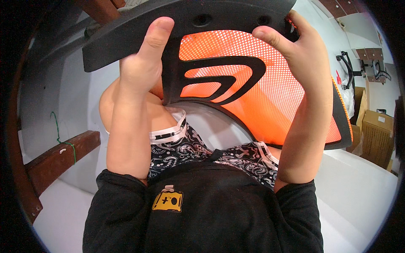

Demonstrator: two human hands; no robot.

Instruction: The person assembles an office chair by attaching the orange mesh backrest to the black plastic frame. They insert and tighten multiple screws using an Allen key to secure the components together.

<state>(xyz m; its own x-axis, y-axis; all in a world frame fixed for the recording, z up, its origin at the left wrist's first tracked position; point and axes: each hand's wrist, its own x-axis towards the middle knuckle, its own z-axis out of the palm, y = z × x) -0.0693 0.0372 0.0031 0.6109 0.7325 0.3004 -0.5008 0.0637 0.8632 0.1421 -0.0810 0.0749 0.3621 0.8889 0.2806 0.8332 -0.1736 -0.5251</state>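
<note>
A chair backrest with orange mesh (278,101) and a black frame lies tilted across my lap. Curved black bars (249,63) run over its mesh. Along its top side stretches a wide black panel (232,17) with two round holes. My left hand (145,59) grips the panel's near edge on the left, thumb up along its face and fingers hidden behind. At the panel's right end my right hand (303,55) is wrapped round the edge, its thumb pointing left below a hole; those fingers are mostly hidden too.
To the left is a brown wooden beam (63,156) with a green string (58,126) tied round it. Cardboard boxes (375,135) stand on the right, near a black curved chair part (348,69) and clear plastic wrapping. A white surface (354,181) lies beside me.
</note>
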